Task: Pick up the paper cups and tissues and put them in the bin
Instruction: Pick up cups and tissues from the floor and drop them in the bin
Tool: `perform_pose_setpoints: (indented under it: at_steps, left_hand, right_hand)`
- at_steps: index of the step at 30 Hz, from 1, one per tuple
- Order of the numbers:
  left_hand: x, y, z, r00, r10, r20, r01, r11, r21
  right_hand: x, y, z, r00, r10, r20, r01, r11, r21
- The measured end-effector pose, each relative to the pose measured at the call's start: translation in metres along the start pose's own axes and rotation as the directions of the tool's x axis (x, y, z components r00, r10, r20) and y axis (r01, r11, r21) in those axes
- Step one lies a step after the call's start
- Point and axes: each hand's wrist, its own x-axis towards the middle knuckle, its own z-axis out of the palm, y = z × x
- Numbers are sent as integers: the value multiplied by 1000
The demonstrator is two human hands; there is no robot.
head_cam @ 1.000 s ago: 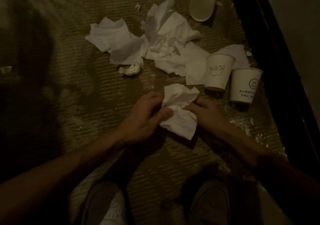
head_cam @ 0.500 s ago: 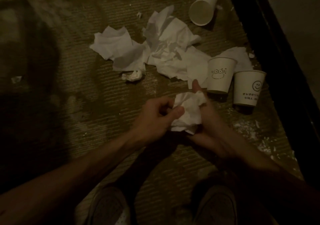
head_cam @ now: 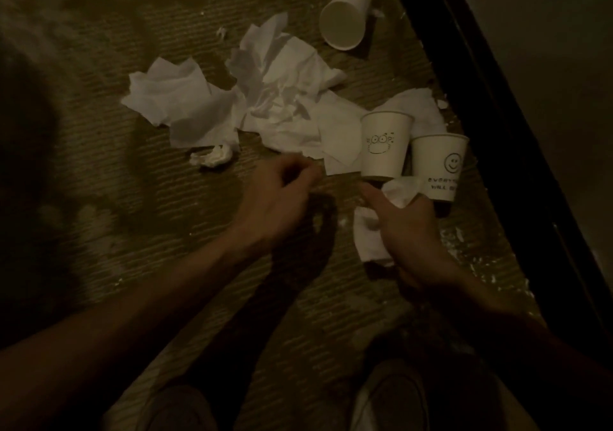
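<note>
Dim carpeted floor (head_cam: 132, 231). Near centre, left hand (head_cam: 278, 195), fingers curled, nothing seen in them. At 3 o'clock, right hand (head_cam: 408, 231) gripping a crumpled tissue (head_cam: 368, 241). At 2 o'clock, upright frog-face cup (head_cam: 384, 145) just beside upright smiley cup (head_cam: 438, 161). At 12 o'clock, spread tissue pile (head_cam: 282, 105); at 10, small wad (head_cam: 212, 160). At 1 o'clock, tipped cup (head_cam: 345, 15) on its side.

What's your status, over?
Left hand curled, empty. Right hand holds crumpled tissue. Frog cup, smiley cup, tipped cup, loose tissues on floor. Bin not in view.
</note>
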Motion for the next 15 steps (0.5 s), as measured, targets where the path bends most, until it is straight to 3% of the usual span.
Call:
perform_pose_setpoints:
  at_steps: [4,8,12,15]
  left_hand:
    - [28,14,33,994,54,-90,-38,983,179]
    - [52,21,63,992,121,-26,-107,940,323]
    - [70,16,88,989,119,87,-147,849,508]
    - [74,11,105,989,134,55,-142,819,555]
  right_hand:
    - [7,-7,-44,977,-134,-164,127,990,-53]
    - [26,-10,-83,933,-214,-290,199,977,-80]
    - [39,-4,-97,931,-237,-279,216,971,-105]
    - [45,-3,-97,943,-247,-222,213,963,-164]
